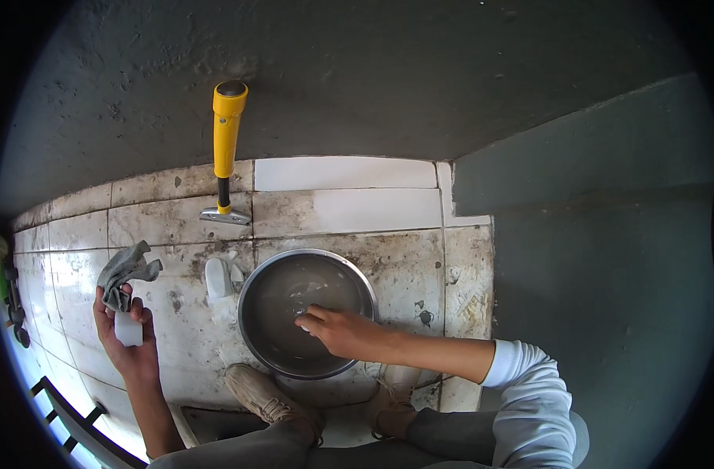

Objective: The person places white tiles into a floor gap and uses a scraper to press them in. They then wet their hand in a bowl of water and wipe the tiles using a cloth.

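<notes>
My left hand [128,341] is raised at the left, its fingers closed round a crumpled grey cloth [126,273] and a small white block [128,329], perhaps a piece of sponge. Cloudy grey-brown water with white bits floating in it partly fills a round metal basin [246,344]. Over this water my right hand [337,328] reaches in from the right, fingertips pinched together at the surface. Something small and whitish shows at those fingertips, too little of it to name. Just left of the basin, a larger white block [217,278] and smaller white fragments [236,272] lie on the tiles.
A scraper with a yellow handle [226,133] leans upright near the dark wall [357,86]. Stained white floor tiles [177,270] surround the basin, with cleaner white ones [345,173] by the wall. My shoes [257,391] stand close to the basin's near side. A dark metal rack [79,426] is at lower left.
</notes>
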`<state>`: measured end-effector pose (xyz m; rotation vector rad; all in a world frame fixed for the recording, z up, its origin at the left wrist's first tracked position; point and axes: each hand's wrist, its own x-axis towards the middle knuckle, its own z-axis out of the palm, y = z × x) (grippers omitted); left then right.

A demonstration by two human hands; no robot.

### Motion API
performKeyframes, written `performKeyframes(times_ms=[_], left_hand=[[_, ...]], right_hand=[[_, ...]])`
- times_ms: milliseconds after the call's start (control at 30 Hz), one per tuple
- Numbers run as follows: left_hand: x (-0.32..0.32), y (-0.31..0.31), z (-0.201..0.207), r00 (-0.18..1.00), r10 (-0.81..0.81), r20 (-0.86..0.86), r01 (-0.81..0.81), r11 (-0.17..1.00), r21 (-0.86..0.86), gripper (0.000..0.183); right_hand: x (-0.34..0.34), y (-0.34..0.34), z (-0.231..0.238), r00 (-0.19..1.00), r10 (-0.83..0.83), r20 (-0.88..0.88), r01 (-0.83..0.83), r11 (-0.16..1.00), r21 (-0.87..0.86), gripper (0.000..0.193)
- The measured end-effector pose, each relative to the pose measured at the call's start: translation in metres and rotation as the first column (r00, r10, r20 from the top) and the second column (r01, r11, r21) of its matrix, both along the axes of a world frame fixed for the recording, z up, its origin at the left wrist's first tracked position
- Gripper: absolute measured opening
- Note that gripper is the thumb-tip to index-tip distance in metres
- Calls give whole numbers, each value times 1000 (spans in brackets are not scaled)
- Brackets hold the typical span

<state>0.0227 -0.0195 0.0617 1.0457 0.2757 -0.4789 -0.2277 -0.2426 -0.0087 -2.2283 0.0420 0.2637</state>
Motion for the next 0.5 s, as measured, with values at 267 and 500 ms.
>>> performKeyframes(times_ms=[267,500], left_hand=[[0,2,-1,1000,-19,14,19,1000,-16,23],[-1,1,-1,1000,-25,18,25,1000,-1,24]], right_hand=[[4,3,-2,970,166,178,-113,955,-272,16],[-14,21,-24,978,175,117,-136,949,-285,18]])
